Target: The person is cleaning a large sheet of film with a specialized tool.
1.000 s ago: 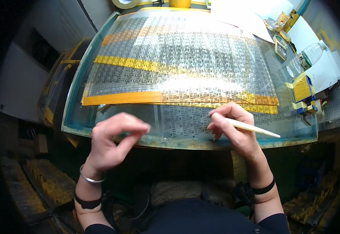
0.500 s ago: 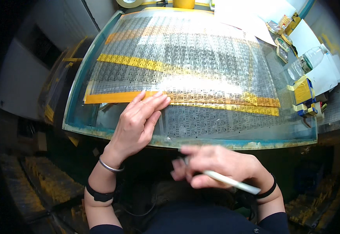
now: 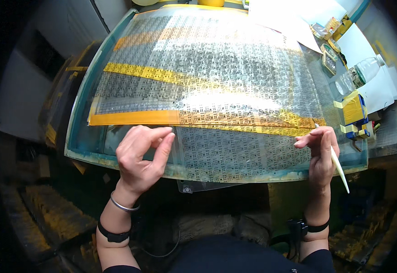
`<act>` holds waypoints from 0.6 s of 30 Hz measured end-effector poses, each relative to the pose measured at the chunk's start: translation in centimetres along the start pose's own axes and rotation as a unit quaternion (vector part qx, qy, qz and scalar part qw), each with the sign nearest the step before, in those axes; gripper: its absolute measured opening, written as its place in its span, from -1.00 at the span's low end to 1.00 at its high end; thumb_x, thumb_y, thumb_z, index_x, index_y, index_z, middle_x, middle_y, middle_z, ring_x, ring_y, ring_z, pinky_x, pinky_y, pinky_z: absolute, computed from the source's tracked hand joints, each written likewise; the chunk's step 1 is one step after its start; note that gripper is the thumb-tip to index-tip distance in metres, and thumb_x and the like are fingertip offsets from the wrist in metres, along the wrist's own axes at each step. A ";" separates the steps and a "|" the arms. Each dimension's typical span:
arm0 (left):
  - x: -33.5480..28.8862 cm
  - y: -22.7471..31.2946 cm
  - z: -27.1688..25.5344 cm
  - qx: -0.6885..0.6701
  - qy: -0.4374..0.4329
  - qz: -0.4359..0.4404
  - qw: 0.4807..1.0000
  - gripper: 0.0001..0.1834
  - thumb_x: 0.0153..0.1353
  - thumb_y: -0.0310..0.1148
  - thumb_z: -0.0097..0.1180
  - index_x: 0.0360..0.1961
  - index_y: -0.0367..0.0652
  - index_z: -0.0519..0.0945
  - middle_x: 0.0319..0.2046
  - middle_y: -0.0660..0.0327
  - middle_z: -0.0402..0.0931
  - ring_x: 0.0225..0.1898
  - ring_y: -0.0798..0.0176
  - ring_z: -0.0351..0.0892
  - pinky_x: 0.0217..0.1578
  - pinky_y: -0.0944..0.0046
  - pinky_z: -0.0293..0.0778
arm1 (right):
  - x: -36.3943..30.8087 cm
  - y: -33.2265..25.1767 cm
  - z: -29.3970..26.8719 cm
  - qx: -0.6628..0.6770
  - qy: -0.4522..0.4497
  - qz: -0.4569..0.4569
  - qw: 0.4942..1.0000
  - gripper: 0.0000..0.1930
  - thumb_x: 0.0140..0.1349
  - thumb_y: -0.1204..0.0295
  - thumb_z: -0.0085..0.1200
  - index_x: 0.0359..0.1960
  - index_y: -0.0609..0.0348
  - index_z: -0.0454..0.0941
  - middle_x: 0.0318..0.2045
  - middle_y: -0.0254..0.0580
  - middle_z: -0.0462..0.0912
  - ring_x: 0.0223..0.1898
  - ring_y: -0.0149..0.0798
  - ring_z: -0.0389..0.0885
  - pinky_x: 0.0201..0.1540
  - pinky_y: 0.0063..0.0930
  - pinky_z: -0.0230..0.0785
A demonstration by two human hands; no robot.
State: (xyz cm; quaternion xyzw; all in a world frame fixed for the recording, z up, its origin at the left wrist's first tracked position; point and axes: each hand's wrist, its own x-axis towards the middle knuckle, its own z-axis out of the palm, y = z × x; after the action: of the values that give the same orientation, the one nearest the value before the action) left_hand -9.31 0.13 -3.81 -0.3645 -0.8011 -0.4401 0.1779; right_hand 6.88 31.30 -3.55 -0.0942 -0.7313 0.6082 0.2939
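While fingers [image 3: 327, 139] hold stick [image 3: 340, 170], film [image 3: 271, 150], illegible print [image 3: 225, 159]

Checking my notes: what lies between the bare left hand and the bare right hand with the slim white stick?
In the head view, a dark-patterned, transparent film lies between the left hand and right hand.

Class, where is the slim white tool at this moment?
In the head view, the slim white tool is at the right, held in the person's right hand, pictured below the blue-and-yellow object and across the table's front edge.
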 end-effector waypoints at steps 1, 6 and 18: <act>0.0 0.0 0.1 0.008 0.011 -0.023 1.000 -0.85 0.03 -0.63 0.33 -0.35 -0.26 0.66 -0.57 0.18 0.54 -0.55 0.26 0.49 -0.44 0.30 0.40 | 0.0 0.2 -0.3 0.003 -0.006 0.008 1.000 -0.61 0.57 0.18 -0.33 -0.18 0.25 0.44 -0.48 -0.11 0.63 -0.37 -0.28 0.68 -0.09 -0.35 0.54; -0.7 -0.9 0.0 0.077 0.027 -0.089 0.993 -0.83 0.35 -0.49 0.12 -0.08 -0.29 0.59 -0.51 0.39 0.41 -0.46 0.52 0.35 -0.38 0.48 0.35 | 0.1 0.7 -0.4 0.015 -0.028 0.038 0.999 -0.63 0.56 0.19 -0.30 -0.18 0.24 0.44 -0.48 -0.12 0.62 -0.37 -0.30 0.68 -0.08 -0.37 0.52; -0.2 -0.6 0.0 0.017 -0.024 -0.133 0.991 -0.69 0.43 -0.49 -0.11 0.14 -0.33 0.45 -0.38 0.27 0.49 -0.29 0.45 0.47 -0.12 0.39 0.41 | 0.1 0.4 -0.1 0.011 -0.016 0.045 0.999 -0.65 0.55 0.20 -0.26 -0.20 0.23 0.45 -0.51 -0.15 0.61 -0.38 -0.31 0.66 -0.08 -0.39 0.49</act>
State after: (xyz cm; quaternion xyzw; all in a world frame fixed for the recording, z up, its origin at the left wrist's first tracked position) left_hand -9.65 -0.18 -4.30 -0.2622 -0.8536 -0.4376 0.1050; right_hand 6.78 31.50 -3.87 -0.1141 -0.7241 0.6302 0.2560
